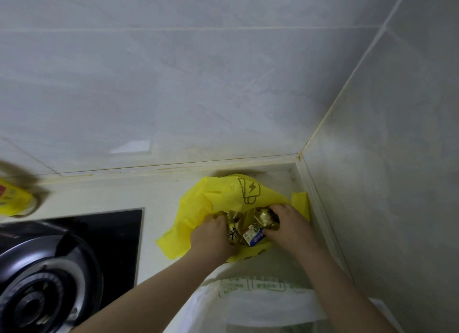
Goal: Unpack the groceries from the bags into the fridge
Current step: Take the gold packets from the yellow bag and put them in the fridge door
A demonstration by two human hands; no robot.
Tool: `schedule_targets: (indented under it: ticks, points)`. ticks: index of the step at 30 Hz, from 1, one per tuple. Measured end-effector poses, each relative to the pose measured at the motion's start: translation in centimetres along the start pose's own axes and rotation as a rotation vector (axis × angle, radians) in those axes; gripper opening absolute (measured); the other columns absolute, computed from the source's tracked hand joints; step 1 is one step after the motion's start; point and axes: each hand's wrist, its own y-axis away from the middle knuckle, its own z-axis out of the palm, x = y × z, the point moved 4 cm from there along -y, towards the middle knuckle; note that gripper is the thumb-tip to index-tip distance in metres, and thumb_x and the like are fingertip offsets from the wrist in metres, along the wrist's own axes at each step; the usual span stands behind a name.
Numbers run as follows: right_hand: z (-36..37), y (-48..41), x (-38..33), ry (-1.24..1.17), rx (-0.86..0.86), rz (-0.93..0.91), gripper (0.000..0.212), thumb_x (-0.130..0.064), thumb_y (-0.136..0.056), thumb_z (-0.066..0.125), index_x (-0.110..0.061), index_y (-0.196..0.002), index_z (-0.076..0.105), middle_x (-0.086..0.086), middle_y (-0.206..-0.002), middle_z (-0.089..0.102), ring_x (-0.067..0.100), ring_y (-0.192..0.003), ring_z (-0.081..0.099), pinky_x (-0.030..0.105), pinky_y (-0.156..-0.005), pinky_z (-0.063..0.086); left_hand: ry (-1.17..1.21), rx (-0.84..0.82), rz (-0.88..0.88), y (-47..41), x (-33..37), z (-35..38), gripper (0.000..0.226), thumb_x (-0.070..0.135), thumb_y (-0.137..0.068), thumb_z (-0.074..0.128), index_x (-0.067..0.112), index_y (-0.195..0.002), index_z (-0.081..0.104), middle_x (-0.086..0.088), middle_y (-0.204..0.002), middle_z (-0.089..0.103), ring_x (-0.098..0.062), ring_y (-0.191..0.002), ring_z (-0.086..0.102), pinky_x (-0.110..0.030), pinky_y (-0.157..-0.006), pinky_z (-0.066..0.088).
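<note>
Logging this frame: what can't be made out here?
Head view:
Yellow bag: anything under the gold packets is hidden by the left hand, right hand and folds.
Yellow object at the left edge: motion-blurred, cut off.
White bag: contents hidden by its plastic, cut by the bottom edge.
Fridge: out of frame.

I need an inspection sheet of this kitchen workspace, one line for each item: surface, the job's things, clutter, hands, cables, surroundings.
Surface: white counter, with a black gas stove set in at the left.
Job's things: yellow bag open in the corner, with gold packets and a small blue-white carton inside; white bag with green print nearer the camera.
Clutter: blurred yellow-labelled item at the left edge.
Hands: left hand and right hand are both in the yellow bag, each gripping gold packets.
Cables: nothing seen.
Surroundings: grey tiled walls meeting in a corner; fridge not in view.
</note>
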Motion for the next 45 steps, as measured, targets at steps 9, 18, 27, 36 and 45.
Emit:
schedule_targets:
  ticks: [9,18,27,36,45]
  points:
    - [-1.1,1.7,-0.7,-0.152,0.071,0.006,0.032,-0.03,-0.073,0.074,-0.022,-0.103,0.067,-0.005,-0.093,0.067,0.015,-0.082,0.06,0.026,-0.061,0.043,0.374,0.092,-0.018,1.6,-0.9,-1.2,0.051,0.037,-0.08,0.066,0.025,-0.125,0.045,-0.001,-0.1,0.065,-0.023,-0.08,0.067,-0.038,-0.067,0.057]
    - [-2.7,5.1,-3.1,-0.366,0.13,0.039,0.044,-0.028,-0.069,0.08,-0.027,-0.112,0.069,-0.015,-0.09,0.066,0.008,-0.088,0.063,0.028,-0.075,0.054,0.998,-0.003,-0.012,5.3,-1.0,-4.2,0.044,0.019,-0.077,0.077,0.024,-0.112,0.05,-0.005,-0.079,0.065,-0.011,-0.036,0.05,-0.021,-0.037,0.039]
    - [-5.5,9.5,-6.3,-0.577,0.184,0.01,0.026,-0.02,-0.068,0.079,-0.041,-0.08,0.069,-0.019,-0.079,0.071,0.001,-0.077,0.067,0.023,-0.068,0.054,1.048,-0.083,0.028,10.4,-2.8,-8.0,0.04,0.031,-0.072,0.079,0.011,-0.102,0.061,-0.007,-0.073,0.061,-0.013,-0.044,0.052,-0.022,-0.043,0.041]
    - [-8.1,14.7,-10.1,-0.656,0.227,-0.03,0.027,-0.026,-0.071,0.082,-0.042,-0.072,0.061,-0.018,-0.074,0.069,0.001,-0.068,0.068,0.018,-0.062,0.048,0.942,0.058,0.053,15.3,-5.2,-10.3,0.041,0.046,-0.07,0.069,0.011,-0.089,0.061,0.0,-0.064,0.06,-0.015,-0.042,0.05,-0.026,-0.047,0.042]
    - [-8.0,19.5,-13.4,-0.805,0.374,-0.022,0.038,-0.032,-0.07,0.083,-0.028,-0.105,0.07,-0.007,-0.1,0.071,0.007,-0.087,0.068,0.011,-0.059,0.045,1.063,0.333,0.173,20.9,-8.2,-11.9,0.022,0.021,-0.079,0.075,0.022,-0.094,0.059,-0.004,-0.071,0.069,-0.023,-0.063,0.069,-0.038,-0.067,0.059]
